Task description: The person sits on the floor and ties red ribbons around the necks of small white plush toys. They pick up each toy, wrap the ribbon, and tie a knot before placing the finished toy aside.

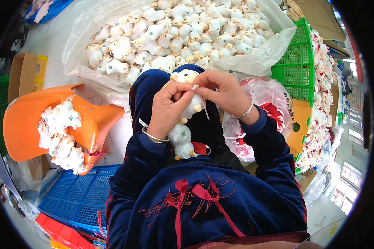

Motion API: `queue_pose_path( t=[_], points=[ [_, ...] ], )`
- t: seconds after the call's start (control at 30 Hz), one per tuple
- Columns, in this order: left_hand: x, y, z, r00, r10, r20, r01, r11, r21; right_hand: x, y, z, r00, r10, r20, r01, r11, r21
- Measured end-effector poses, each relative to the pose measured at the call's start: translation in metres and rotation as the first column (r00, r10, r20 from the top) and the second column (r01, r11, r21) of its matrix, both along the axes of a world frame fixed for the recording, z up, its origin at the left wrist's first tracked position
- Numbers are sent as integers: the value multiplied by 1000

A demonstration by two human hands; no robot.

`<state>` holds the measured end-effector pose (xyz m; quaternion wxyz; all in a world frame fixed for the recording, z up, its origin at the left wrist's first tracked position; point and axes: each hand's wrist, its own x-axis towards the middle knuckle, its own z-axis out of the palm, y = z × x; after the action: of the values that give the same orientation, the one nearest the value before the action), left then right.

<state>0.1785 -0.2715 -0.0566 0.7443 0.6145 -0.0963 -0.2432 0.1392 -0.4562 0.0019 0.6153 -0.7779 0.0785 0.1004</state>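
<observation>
The toy (195, 103) sits between the left hand (170, 106) and right hand (223, 92) over the lap (151, 85), probably for close control; fingertips pinch a white strip (194, 87); another toy (181, 139) (seemingly kept handy) lies nearer the body.

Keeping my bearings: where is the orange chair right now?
In the head view, the orange chair is at the left, just above the blue crate, with white plush toys on it.

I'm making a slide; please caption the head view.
Left hand and right hand pinch a white strip at a plush toy, near a bag of similar toys.
</observation>
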Motion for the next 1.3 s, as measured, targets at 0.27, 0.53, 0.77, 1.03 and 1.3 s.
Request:
queue_pose_path(
  t=[0.27,0.53,0.77,1.03,1.3],
  points=[
    [5,3,-1,995,-49,-82,49,999,0,14,-13,11,940,283,188,-201,909,-364],
    [6,4,1,993,-70,-97,68,997,-22,30,-17,20,826,494,271,-181,688,-702],
    [12,7,4,994,-112,17,111,993,40,35,-18,20,883,434,177,-296,809,-508],
    [10,5,9,994,-101,-36,102,994,27,17,-4,12,997,-26,-77,19,996,-88],
    [18,6,15,956,-227,184,194,964,183,32,-11,27,848,482,220,-229,708,-668]
  ],
)
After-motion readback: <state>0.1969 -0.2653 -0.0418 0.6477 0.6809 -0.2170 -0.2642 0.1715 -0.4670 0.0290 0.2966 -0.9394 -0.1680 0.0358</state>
